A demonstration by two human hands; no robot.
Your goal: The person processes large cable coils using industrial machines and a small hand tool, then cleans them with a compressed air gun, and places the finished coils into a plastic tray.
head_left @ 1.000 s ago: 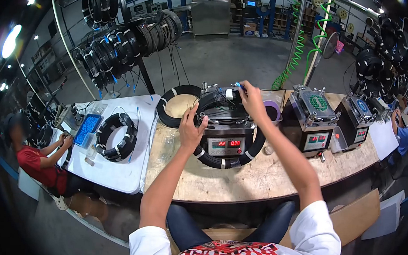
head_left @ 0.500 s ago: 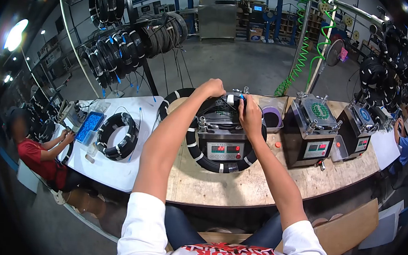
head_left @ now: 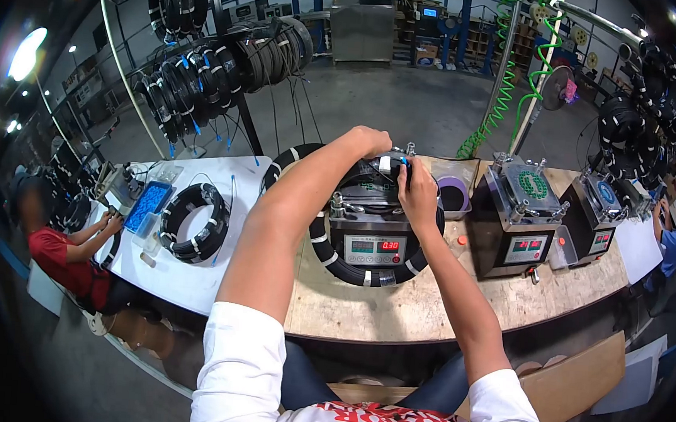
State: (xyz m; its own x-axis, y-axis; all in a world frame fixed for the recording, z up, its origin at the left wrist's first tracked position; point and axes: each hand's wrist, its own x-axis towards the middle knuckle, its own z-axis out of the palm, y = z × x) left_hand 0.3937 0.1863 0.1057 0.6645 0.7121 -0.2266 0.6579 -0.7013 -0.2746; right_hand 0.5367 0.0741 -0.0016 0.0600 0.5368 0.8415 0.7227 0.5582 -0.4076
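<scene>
A polishing machine with a lit red display stands on the wooden bench before me. Around it hangs a coil of black cable, bound with white bands. My left hand is curled over the back of the machine, close to a metal post; its fingertips are hidden, so what they grip does not show. At the machine's back right, my right hand has its fingers closed on a cable end, where a blue connector tip shows. A white band lies between the hands.
Two similar machines stand to the right. A purple-rimmed bowl and an orange cap are nearer. Leftward, a white table holds another cable coil and a blue tray. People work at both sides.
My left hand has shifted right and slightly forward, nearer the back post. My right hand has hardly moved. The display has gone from 22 and 0 to 0.30.
</scene>
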